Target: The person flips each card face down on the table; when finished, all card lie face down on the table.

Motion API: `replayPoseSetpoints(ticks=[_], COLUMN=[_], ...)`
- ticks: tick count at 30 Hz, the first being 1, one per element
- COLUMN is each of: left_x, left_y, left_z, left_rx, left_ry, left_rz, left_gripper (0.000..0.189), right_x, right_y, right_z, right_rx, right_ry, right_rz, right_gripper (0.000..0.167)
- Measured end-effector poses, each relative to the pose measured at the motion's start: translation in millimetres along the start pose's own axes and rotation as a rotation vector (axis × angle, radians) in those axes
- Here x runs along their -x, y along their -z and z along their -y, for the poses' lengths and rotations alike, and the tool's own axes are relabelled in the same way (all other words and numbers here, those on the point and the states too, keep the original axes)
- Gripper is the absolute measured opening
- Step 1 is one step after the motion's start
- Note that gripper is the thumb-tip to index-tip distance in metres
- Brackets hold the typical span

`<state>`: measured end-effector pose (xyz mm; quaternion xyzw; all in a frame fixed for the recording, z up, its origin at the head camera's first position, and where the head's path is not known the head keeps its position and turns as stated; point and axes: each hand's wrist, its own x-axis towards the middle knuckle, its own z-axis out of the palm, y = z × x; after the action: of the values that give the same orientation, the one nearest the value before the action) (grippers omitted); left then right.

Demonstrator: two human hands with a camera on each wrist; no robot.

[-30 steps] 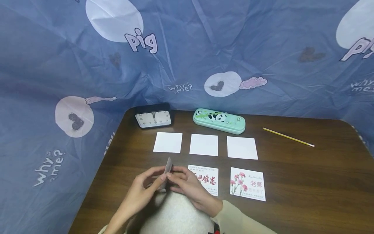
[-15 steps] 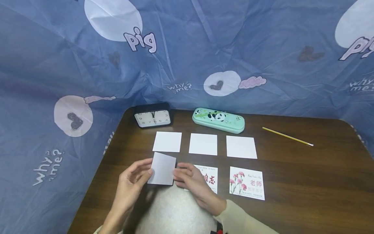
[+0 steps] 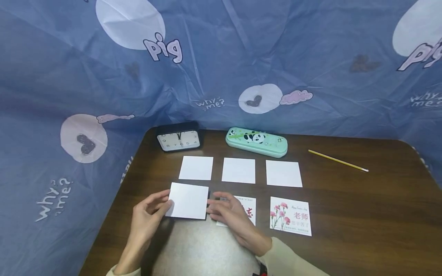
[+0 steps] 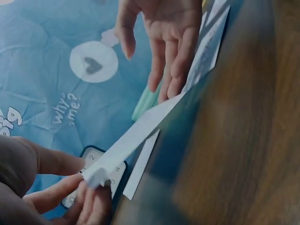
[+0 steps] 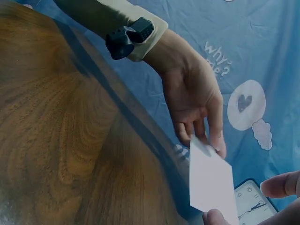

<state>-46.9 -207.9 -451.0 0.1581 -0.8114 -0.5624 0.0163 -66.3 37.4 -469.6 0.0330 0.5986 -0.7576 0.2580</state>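
My left hand pinches a white square card by its left edge and holds it tilted above the near left of the table. The card's blank side faces me. Close to its right edge is my right hand, fingers loosely extended; in the right wrist view one fingertip meets the card's lower edge while other fingers stand apart. Behind the right hand lies a printed card with red characters, partly covered. To its right lies a card with pink carnations.
Blank white cards lie in a row farther back: left, middle and right. Behind them stand a black clock and a mint panda pencil case. A yellow pencil lies right. Blue printed cloth hangs behind the table.
The held card has turned from nearly edge-on to showing its blank face broadly. My left hand has moved left with it. The right hand's fingers have spread away from the card.
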Motion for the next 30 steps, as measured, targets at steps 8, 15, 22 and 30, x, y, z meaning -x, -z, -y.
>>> replayPoseSetpoints(ticks=[8,15,22,30], left_x=[-2.7,-3.2,-1.3,-1.4], left_y=[1.8,-0.1,-0.1,-0.3], left_z=[8.6,13.1,15.2,17.6], left_rx=[-0.111,-0.13,-0.141,-0.152], left_ry=[0.063,0.035,0.026,0.044], left_rz=[0.051,0.065,0.085,0.096], left_gripper=[0.038,0.04,0.041,0.041], right_x=[-0.3,-0.5,-0.4,0.1], right_y=[2,3,3,5], right_z=[-2,-4,-5,-5], right_rx=[0.017,0.02,0.026,0.024], right_ry=[-0.025,-0.032,-0.04,-0.036], right_rz=[0.028,0.041,0.05,0.059], right_gripper=[0.055,0.054,0.053,0.054])
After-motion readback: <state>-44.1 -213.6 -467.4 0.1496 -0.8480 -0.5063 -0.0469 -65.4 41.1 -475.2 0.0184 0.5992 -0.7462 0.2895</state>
